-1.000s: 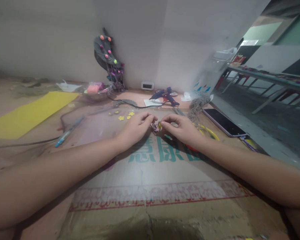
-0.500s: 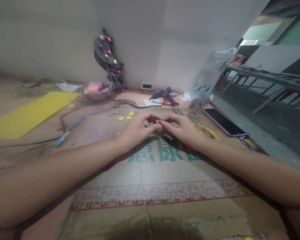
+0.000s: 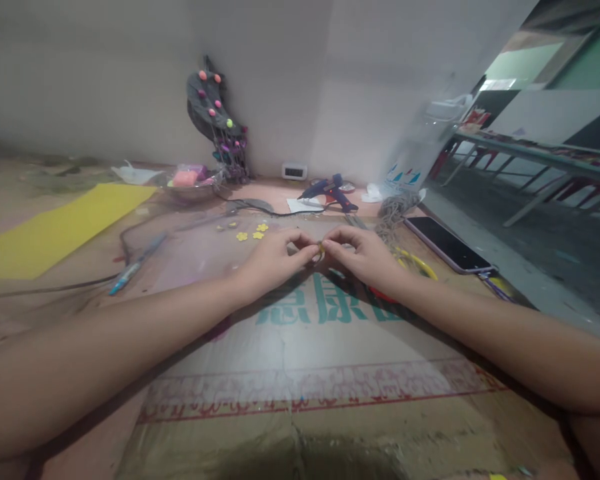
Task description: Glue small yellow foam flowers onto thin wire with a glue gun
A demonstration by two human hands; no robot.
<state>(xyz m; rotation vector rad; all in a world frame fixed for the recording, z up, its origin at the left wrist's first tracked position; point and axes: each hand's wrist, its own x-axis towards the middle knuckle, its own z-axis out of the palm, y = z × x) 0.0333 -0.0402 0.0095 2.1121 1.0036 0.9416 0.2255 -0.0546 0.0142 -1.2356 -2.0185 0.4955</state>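
Observation:
Over the printed cardboard [image 3: 280,347], my left hand [image 3: 283,260] and my right hand [image 3: 361,253] meet fingertip to fingertip. Both are closed in a pinch on a small yellowish piece [image 3: 321,249], mostly covered by the fingers, so its kind is unclear. Left of my left hand lie several small yellow flower cutouts [image 3: 258,235]. Beside my right wrist are scissors with yellow and red handles [image 3: 420,261], partly hidden under the forearm. A tangle of grey yarn [image 3: 397,205] lies just behind them.
A blue glue gun [image 3: 333,192] rests on white paper near the wall, its cord running left. A phone [image 3: 447,244] lies at right. At left are a yellow sheet [image 3: 65,230], a blue pen [image 3: 137,265] and a bowl [image 3: 193,190]. A grey crescent ornament [image 3: 210,107] leans at the wall.
My fingertips have shifted slightly around the small piece, and more of its yellow shows between them. The surrounding things stay in place.

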